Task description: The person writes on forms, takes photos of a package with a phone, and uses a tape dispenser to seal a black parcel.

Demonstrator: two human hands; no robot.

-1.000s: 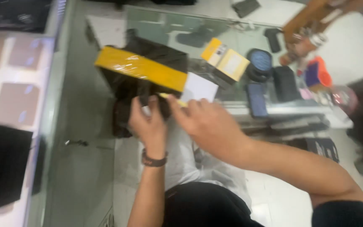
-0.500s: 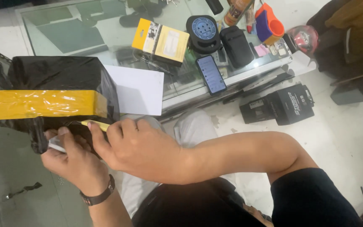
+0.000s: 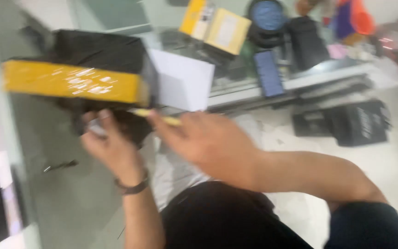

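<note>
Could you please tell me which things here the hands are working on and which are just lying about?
In hand: black-wrapped parcel with yellow tape; left hand; right hand; thin yellow tool.
Lying about: white sheet; yellow box; phone; black boxes.

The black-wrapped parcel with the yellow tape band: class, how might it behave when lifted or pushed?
The parcel is boxy with flat faces, so it probably slides rather than rolls. Its black plastic wrap and glossy yellow tape look slick, so likely slippery. Weight cannot be judged.

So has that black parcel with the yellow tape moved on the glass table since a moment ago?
Cannot tell. The head camera swings between pictures, and this one is blurred. The black parcel lies beside the white sheet, as before; both hands, left hand and right hand, are at its near edge.
</note>
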